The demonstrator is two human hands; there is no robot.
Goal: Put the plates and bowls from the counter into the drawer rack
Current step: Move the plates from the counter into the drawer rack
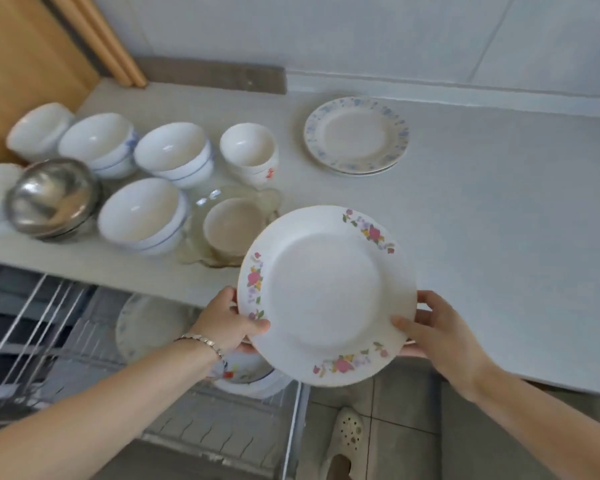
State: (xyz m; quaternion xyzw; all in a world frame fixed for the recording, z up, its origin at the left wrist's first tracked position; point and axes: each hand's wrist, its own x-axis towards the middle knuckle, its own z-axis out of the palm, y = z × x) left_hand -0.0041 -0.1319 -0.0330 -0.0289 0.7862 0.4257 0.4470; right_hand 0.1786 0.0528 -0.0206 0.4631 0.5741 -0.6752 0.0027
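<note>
Bright even daylight, soft shadows, motion blur left, wide-angle edge bending

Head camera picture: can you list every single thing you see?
flowered plate: one, white with pink flowers, over the counter edge
blue-rimmed plates: two stacked, white, back of counter
white bowls: six piles or singles, left counter
steel bowls: one stack, silver, left counter
glass dish: one, clear, holding a beige bowl
drawer rack: one, pale wire, below counter, two dishes inside
shoe: one, cream, floor
left hand: one, grips plate's left rim
right hand: one, grips plate's right rim
</note>
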